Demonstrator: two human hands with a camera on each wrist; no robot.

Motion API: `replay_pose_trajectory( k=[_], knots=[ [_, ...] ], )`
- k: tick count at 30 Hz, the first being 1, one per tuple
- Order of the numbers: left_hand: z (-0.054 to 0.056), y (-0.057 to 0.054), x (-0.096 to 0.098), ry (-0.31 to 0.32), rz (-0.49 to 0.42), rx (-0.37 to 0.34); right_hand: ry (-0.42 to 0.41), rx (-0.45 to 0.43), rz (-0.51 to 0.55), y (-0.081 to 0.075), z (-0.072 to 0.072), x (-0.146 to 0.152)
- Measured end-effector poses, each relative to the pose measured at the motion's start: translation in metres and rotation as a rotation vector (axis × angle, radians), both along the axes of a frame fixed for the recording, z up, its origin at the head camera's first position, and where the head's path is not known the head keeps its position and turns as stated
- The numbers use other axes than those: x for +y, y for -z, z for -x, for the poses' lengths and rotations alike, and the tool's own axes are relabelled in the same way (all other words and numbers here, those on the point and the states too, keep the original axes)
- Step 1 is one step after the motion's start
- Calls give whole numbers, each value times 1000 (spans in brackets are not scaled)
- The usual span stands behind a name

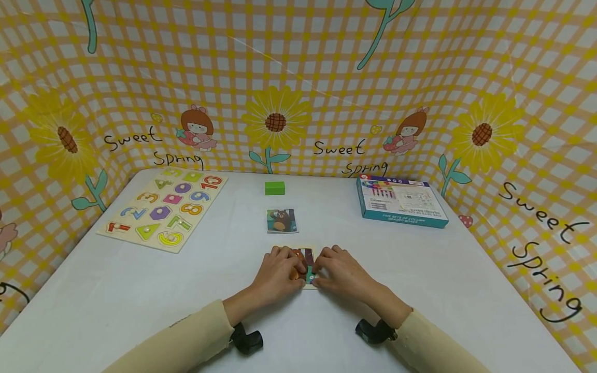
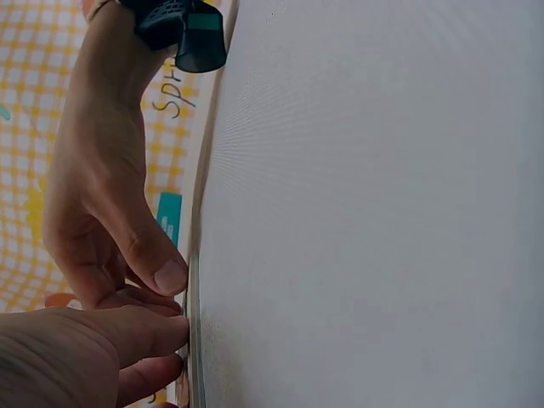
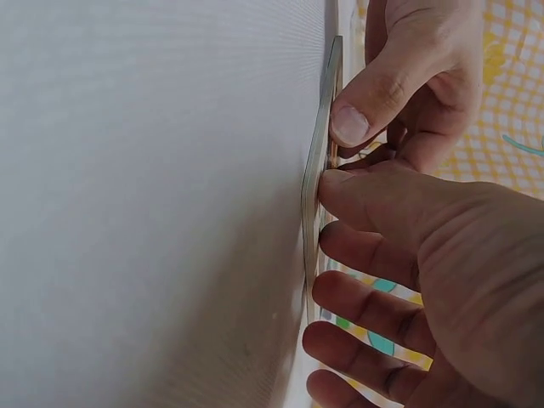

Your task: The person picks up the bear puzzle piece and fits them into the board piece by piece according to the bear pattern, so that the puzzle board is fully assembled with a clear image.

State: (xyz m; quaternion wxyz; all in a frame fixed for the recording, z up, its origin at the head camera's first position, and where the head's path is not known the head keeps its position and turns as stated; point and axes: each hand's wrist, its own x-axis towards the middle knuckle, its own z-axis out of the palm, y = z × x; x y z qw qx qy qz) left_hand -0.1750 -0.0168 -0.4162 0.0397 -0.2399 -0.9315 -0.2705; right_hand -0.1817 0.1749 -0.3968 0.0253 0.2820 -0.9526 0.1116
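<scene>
A small picture puzzle [image 1: 309,278] with a brown bear lies flat on the table in front of me, its pale border [image 1: 310,288] showing at the near side. Over its left part is my left hand [image 1: 279,270], fingertips touching the picture and covering much of it. My right hand [image 1: 344,272] touches its right side with thumb and fingertips. In the right wrist view the puzzle's thin edge [image 3: 311,191] is seen side-on; the right fingers spread along it, the left thumb close by. Whether a loose piece lies under the fingertips is hidden.
Beyond the hands lies a bear picture card [image 1: 282,221], and behind it a green block [image 1: 274,188]. A number and shape board [image 1: 158,228] lies at the left. A flat teal-edged box [image 1: 401,202] sits at the back right. Patterned cloth [image 1: 322,109] surrounds the white table [image 1: 224,235].
</scene>
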Motion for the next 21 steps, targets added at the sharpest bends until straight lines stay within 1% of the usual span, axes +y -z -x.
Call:
replay_pose_trajectory(
  k=[10, 15, 18, 21],
  knots=[
    [0, 0, 0, 0, -12, -18, 14, -10, 1, -1, -1, -1],
    [1, -2, -4, 5, -23, -3, 28, -30, 6, -2, -1, -1],
    [2, -6, -12, -16, -58, 10, 52, -26, 18, -4, 1, 3],
    [4, -13, -24, -70, -88, 20, 95, -10, 24, -6, 3, 9]
  ],
)
